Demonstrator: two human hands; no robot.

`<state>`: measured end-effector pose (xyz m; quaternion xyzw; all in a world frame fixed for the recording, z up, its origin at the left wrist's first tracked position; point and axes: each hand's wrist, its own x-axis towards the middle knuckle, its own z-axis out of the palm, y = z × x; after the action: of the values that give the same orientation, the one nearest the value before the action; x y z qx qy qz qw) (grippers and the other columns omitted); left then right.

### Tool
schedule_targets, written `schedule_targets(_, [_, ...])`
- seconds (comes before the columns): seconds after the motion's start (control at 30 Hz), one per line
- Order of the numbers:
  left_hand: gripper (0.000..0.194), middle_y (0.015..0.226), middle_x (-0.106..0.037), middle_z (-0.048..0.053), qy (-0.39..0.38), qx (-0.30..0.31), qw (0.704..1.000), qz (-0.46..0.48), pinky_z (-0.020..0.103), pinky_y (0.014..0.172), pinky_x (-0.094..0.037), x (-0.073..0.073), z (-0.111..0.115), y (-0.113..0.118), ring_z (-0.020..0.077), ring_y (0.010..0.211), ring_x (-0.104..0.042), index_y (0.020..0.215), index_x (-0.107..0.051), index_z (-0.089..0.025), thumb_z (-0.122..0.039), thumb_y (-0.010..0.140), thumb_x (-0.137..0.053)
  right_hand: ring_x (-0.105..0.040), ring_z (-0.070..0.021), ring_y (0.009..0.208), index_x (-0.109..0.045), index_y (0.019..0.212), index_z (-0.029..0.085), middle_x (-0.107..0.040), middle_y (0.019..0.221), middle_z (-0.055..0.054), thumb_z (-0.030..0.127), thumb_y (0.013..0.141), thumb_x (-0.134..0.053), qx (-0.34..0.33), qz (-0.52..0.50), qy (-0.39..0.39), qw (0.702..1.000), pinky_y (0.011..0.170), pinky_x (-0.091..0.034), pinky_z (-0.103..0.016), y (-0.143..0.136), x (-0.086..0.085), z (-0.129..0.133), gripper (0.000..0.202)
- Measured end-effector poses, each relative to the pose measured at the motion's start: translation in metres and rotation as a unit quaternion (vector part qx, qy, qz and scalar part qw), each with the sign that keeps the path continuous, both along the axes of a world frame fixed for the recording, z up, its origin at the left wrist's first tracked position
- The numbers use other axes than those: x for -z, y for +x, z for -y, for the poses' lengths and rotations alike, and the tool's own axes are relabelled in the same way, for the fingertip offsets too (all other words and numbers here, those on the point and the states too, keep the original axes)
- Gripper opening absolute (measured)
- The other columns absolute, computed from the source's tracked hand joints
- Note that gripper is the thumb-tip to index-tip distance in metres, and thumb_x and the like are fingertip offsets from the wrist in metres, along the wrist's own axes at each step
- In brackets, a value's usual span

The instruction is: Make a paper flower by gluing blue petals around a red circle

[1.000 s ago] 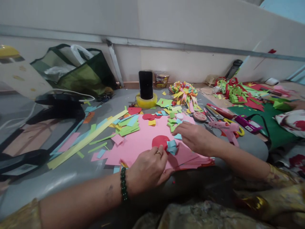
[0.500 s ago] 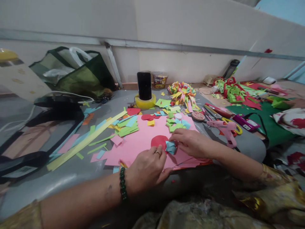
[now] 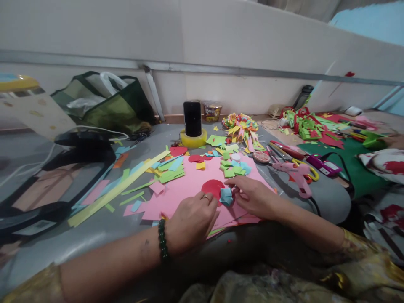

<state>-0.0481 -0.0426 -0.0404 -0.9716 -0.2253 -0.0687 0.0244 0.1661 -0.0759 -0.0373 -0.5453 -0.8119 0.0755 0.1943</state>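
A red paper circle (image 3: 212, 187) lies on stacked pink paper sheets (image 3: 176, 200). At the circle's right edge sits a small folded light-blue paper piece (image 3: 226, 196). My left hand (image 3: 193, 219), wearing a ring and a green bead bracelet, has its fingers curled over the circle's lower left edge; its fingertips are partly hidden. My right hand (image 3: 251, 194) comes in from the right with fingers bent, thumb and index at the blue piece's right and top edges. Small green paper pieces (image 3: 232, 170) and a white round piece (image 3: 235, 157) lie just beyond.
A phone (image 3: 192, 118) stands in a yellow tape roll (image 3: 193, 141). Right of the sheets lie a pink glue gun (image 3: 298, 174), scissors (image 3: 312, 171) and a purple device (image 3: 323, 165). A colourful paper wreath (image 3: 241, 126) is behind. Long paper strips (image 3: 116, 189) spread leftward. A co-worker's hand (image 3: 391, 141) shows far right.
The view has shifted slightly. My left fingers have drawn back a little to the left from the blue piece, uncovering more of the pink sheets' front edge. My right hand stays beside the blue piece.
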Motion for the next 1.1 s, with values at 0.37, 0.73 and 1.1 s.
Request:
schedule_targets(0.37, [0.015, 0.084, -0.069, 0.012, 0.0, 0.004, 0.999, -0.033, 0.036, 0.066, -0.056, -0.006, -0.007, -0.001, 0.0247, 0.078, -0.067, 0.088, -0.064, -0.014, -0.009, 0.088, -0.049, -0.063, -0.0146, 0.07, -0.063, 0.107, 0.015, -0.071, 0.083, -0.005, 0.013, 0.08, -0.055, 0.036, -0.106, -0.077, 0.991, 0.067, -0.05, -0.027, -0.002, -0.003, -0.013, 0.029])
schedule_targets(0.73, [0.03, 0.114, -0.064, 0.017, -0.042, -0.072, 0.996, 0.022, 0.04, 0.082, -0.054, -0.01, -0.02, 0.0, 0.0284, 0.103, -0.062, 0.113, -0.059, -0.012, -0.033, 0.094, -0.05, -0.059, -0.0123, 0.063, -0.065, 0.094, 0.016, -0.07, 0.082, -0.005, 0.022, 0.085, -0.05, 0.054, -0.194, 0.01, 0.979, 0.058, -0.047, -0.024, -0.001, 0.005, -0.016, 0.019])
schedule_targets(1.1, [0.027, 0.087, -0.066, 0.005, -0.329, -0.13, 0.927, 0.125, 0.032, 0.073, -0.049, -0.008, -0.051, 0.005, 0.0203, 0.079, -0.061, 0.1, -0.064, -0.014, -0.026, 0.076, -0.062, -0.061, -0.0152, 0.071, -0.065, 0.091, 0.019, -0.069, 0.081, -0.004, 0.023, 0.086, -0.05, 0.07, -0.246, 0.059, 0.965, 0.065, -0.049, -0.026, 0.001, 0.017, -0.022, 0.016])
